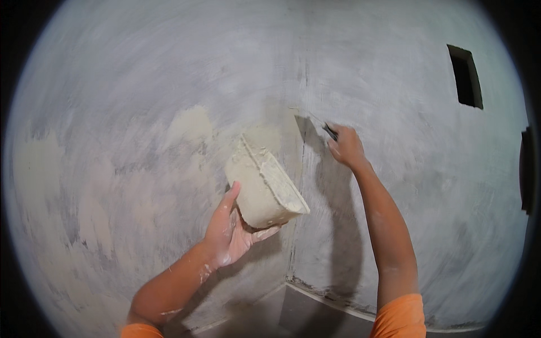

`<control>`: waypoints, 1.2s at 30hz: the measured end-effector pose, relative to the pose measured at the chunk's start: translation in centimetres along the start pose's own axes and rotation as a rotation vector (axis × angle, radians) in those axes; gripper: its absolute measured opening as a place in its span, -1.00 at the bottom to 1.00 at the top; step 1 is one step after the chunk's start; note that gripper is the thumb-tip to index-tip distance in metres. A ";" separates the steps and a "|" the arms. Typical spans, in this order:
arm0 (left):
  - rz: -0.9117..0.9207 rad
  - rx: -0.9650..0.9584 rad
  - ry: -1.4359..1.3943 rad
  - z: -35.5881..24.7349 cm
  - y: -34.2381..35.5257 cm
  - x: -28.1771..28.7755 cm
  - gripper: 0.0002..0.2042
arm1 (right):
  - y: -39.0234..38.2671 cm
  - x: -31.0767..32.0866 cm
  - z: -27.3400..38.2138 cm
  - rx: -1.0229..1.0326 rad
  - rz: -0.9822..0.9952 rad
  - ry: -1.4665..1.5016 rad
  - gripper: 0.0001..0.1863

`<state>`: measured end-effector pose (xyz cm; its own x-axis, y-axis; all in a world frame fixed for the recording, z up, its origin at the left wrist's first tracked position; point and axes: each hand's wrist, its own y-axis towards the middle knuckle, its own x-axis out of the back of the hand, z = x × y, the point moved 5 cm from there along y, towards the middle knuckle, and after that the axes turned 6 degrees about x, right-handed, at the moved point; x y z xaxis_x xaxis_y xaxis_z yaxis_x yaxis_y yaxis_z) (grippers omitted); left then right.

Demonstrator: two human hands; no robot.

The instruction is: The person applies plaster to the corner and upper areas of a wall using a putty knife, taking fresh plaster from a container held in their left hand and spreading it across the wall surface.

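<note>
My left hand (234,234), smeared with white paste, grips a cream-coloured mud pan (262,188) from below, thumb on its near side. The pan is tilted, and filler is caked along its rim. Up and to the right, my right hand (345,145) is closed round the dark handle of a putty knife (330,132). Its thin blade points up and left, close to the inside corner of the wall (304,101). Whether the blade's edge touches the wall I cannot tell.
Grey plastered walls meet in the corner, with pale filler patches (189,127) on the left one. A rectangular opening (465,76) is cut into the right wall, and a dark object (528,169) sits at the far right. Below runs a grey skirting (315,307).
</note>
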<state>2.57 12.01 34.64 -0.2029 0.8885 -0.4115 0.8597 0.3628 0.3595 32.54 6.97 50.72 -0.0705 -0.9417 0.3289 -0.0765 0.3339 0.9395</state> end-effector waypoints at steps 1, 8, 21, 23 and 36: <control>0.004 -0.004 0.000 0.1 0.1 0.3 -0.19 | 1.5 0.0 0.7 -0.035 0.004 -0.015 -0.55; -0.153 0.027 -0.017 -0.3 -0.8 1.9 -0.20 | 2.3 -5.9 1.3 0.001 0.136 0.037 -0.51; -0.080 0.044 -0.112 0.4 0.5 2.6 -0.19 | -0.8 -0.4 2.4 0.021 0.340 0.016 -0.49; -0.078 0.041 -0.116 0.4 0.4 2.4 -0.19 | 1.5 0.5 2.1 0.049 0.157 0.040 -0.47; -0.100 -0.012 -0.110 0.0 -1.1 3.6 -0.24 | -10.8 -16.6 5.6 -0.105 0.131 0.102 -0.34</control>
<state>0.89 14.79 32.72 -0.2343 0.8119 -0.5347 0.8321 0.4519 0.3214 29.00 19.26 34.62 0.0283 -0.8916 0.4519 0.0312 0.4527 0.8911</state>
